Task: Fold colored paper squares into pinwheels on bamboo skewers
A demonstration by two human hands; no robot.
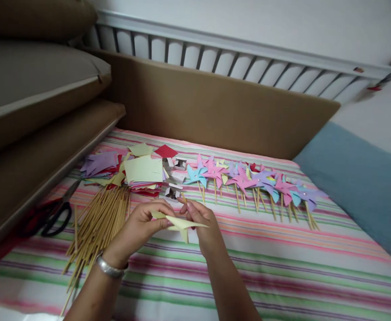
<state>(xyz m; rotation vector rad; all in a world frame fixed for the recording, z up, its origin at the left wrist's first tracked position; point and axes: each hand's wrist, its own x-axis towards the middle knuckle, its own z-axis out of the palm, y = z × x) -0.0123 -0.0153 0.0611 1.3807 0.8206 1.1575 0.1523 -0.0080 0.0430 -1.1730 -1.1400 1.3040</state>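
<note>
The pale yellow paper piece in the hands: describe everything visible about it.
The pale yellow paper piece looks like thin craft paper, folded so pointed flaps stick out, one tip reaching right. It is held in the air above the striped sheet, roughly level. The left hand pinches its left side and the right hand its middle, fingers on top. A short wooden stick end shows at the right hand; whether it is attached cannot be told.

We are seeing our forearms bare, no sleeves reaching them. We are wearing a silver metal bracelet [110, 267] around the wrist of our left hand [138, 229]; our right hand [200, 220] is wearing nothing.
</note>
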